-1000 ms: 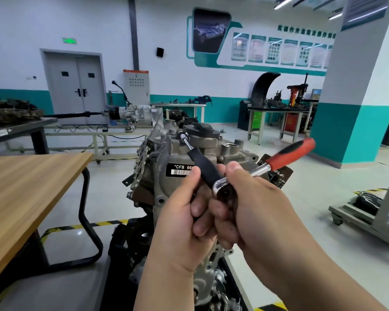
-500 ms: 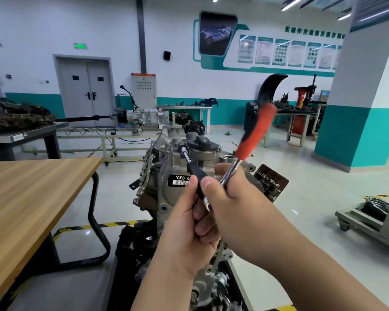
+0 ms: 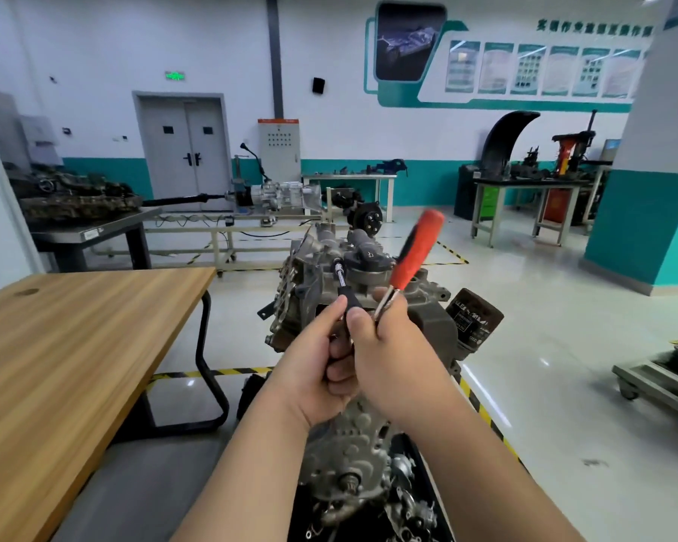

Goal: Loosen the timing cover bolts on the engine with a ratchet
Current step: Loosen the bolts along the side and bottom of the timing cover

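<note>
The grey engine (image 3: 302, 291) stands on its stand in the middle of the view, timing cover facing me. A ratchet with a red and black handle (image 3: 413, 254) points up and slightly right. Its black extension bar (image 3: 345, 289) runs up-left to a socket (image 3: 337, 265) seated on a bolt at the top of the cover. My right hand (image 3: 384, 346) grips the ratchet at its head, hiding the head. My left hand (image 3: 318, 365) holds the lower end of the extension, thumb along the bar.
A wooden table (image 3: 63, 346) stands at the left, close to the engine. A black oil filter (image 3: 474, 318) sticks out on the engine's right. Yellow-black floor tape (image 3: 212, 372) runs under the stand. A low cart (image 3: 658, 381) sits at the right; workbenches line the back wall.
The ratchet handle has swung counterclockwise, from pointing right one second ago to pointing nearly straight up. Both hands kept their hold; the camera has pulled back a little.
</note>
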Action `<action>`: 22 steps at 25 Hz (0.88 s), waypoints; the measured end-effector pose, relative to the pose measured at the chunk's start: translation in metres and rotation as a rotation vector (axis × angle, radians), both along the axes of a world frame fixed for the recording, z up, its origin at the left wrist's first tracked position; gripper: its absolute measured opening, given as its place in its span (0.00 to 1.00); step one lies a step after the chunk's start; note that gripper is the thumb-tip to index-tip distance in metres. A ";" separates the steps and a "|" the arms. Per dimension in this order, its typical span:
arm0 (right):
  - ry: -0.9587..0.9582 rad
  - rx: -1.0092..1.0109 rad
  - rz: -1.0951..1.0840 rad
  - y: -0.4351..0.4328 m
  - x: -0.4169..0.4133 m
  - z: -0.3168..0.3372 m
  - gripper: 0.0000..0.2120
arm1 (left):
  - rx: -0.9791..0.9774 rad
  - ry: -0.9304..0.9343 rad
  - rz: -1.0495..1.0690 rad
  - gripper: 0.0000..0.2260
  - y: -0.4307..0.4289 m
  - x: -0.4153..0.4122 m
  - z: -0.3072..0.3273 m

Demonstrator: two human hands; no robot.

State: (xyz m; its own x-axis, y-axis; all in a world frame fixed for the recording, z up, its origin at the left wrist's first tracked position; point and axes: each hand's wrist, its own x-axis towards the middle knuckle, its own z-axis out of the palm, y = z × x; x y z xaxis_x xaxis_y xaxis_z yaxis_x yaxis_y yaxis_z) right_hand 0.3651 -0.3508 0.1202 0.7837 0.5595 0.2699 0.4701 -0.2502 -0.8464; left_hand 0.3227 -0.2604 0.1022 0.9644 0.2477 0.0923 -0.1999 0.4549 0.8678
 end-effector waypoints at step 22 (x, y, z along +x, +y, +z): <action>-0.500 -0.330 -0.027 -0.001 0.005 0.008 0.13 | -0.027 0.108 0.160 0.11 0.014 0.017 -0.013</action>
State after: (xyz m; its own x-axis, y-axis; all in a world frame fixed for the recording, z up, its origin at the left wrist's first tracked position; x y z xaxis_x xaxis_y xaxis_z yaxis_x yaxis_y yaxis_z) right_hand 0.3696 -0.3518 0.1280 0.6217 0.6582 0.4246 0.7810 -0.4798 -0.3998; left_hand 0.3398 -0.2460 0.0892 0.9163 0.4000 -0.0179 -0.1786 0.4483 0.8759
